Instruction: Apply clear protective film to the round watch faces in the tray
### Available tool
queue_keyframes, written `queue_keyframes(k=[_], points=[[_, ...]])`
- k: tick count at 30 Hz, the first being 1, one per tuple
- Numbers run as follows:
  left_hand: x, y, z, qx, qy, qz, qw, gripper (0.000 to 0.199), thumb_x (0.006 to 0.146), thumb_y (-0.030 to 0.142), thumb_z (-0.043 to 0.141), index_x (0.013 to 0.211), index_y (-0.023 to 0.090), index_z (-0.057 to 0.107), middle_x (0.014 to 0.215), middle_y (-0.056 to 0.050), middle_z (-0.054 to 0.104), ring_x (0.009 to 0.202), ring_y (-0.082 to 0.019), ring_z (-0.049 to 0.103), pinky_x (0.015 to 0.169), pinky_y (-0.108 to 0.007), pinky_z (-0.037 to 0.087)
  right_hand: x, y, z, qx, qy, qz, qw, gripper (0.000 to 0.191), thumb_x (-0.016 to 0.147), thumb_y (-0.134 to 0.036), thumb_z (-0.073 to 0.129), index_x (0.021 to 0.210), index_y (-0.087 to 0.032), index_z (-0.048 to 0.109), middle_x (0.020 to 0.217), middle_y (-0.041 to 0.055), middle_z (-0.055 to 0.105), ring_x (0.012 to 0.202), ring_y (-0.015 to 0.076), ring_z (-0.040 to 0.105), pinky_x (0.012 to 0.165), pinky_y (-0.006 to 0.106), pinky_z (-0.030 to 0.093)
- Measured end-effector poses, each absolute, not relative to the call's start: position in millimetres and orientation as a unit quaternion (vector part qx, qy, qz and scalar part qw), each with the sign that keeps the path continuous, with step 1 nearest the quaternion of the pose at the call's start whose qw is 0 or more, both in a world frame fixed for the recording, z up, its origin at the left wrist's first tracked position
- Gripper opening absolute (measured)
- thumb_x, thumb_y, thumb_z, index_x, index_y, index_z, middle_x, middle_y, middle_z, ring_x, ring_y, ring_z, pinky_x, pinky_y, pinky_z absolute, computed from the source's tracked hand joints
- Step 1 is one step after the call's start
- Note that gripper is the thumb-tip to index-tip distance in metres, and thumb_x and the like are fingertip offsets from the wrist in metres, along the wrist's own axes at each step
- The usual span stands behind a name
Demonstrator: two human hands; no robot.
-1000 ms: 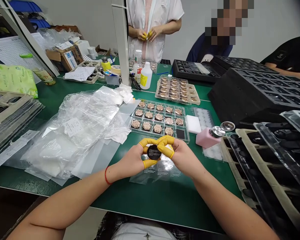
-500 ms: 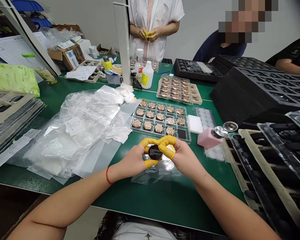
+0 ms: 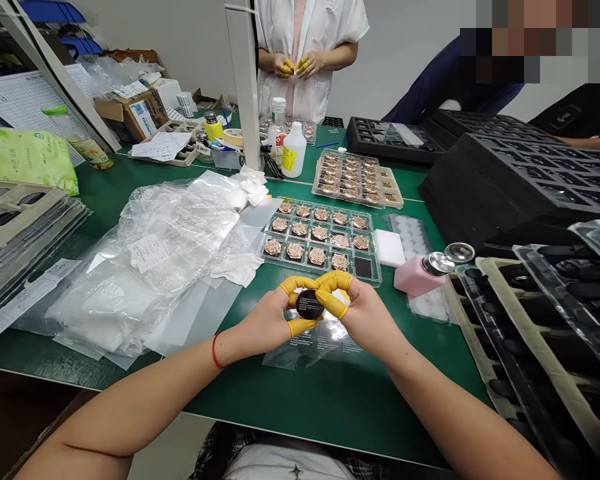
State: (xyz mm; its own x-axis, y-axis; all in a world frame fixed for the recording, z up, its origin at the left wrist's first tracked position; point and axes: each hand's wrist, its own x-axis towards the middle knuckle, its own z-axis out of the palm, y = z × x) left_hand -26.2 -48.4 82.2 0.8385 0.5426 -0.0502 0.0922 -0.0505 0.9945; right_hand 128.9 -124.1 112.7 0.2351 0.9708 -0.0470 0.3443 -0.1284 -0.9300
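Note:
Yellow covers sit on the fingertips of both hands. My left hand (image 3: 275, 317) grips a round black disc (image 3: 309, 304) with small white print by its left side. At the disc's upper right, my right hand (image 3: 355, 307) pinches its edge. Below the hands, a clear printed film (image 3: 320, 353) lies on the green table (image 3: 300, 407). Just beyond them is a clear tray (image 3: 379, 272) of gold-coloured round parts (image 3: 317, 256); its front right compartment (image 3: 363, 268) shows a black square and no gold part.
Crumpled plastic bags (image 3: 165, 233) cover the left side. A pink bottle (image 3: 416, 275), white pad (image 3: 389, 248) and stacked trays (image 3: 520, 320) stand right. A white bottle (image 3: 294, 152) and second tray (image 3: 355, 177) are behind. Across the table, a person's hands (image 3: 296, 67) work.
My hands and the disc have barely moved. At the back right, a person in dark clothing has leaned to the right. The hands of the person opposite are slightly further apart.

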Motion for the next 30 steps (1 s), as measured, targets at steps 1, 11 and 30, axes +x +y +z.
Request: queue_keyframes(k=[1,11,30], points=[[-26,-48,82,0.703,0.224,0.173,0.652,0.040,0.077,0.025,0.066,0.113,0.025,0.048,0.098,-0.002,0.064,0.084,-0.016,0.062,0.077,-0.029,0.049,129,-124,113,-0.659,-0.504,0.358,0.430,0.009,0.078,-0.028,0.057,0.077,-0.020,0.059,0.094,0.0042,0.063,0.092,0.0204,0.056,0.083,0.037,0.044],[-25,-48,81,0.687,0.232,0.177,0.665,0.043,0.075,0.026,0.068,0.113,0.024,0.049,0.102,-0.003,0.061,0.086,-0.016,0.061,0.077,-0.028,0.049,126,-124,109,-0.663,-0.538,0.303,0.422,0.008,0.080,-0.026,0.054,0.075,-0.021,0.059,0.091,0.0036,0.065,0.091,0.0203,0.057,0.083,0.038,0.043],[-20,-47,68,0.657,0.243,0.132,0.701,0.047,0.072,0.029,0.070,0.112,0.022,0.046,0.087,0.000,0.058,0.074,-0.013,0.058,0.067,-0.026,0.046,174,-136,54,-0.797,-0.577,0.084,0.159,0.014,0.082,-0.028,0.055,0.071,-0.020,0.052,0.078,0.0071,0.057,0.075,0.0231,0.057,0.060,0.032,0.040]])
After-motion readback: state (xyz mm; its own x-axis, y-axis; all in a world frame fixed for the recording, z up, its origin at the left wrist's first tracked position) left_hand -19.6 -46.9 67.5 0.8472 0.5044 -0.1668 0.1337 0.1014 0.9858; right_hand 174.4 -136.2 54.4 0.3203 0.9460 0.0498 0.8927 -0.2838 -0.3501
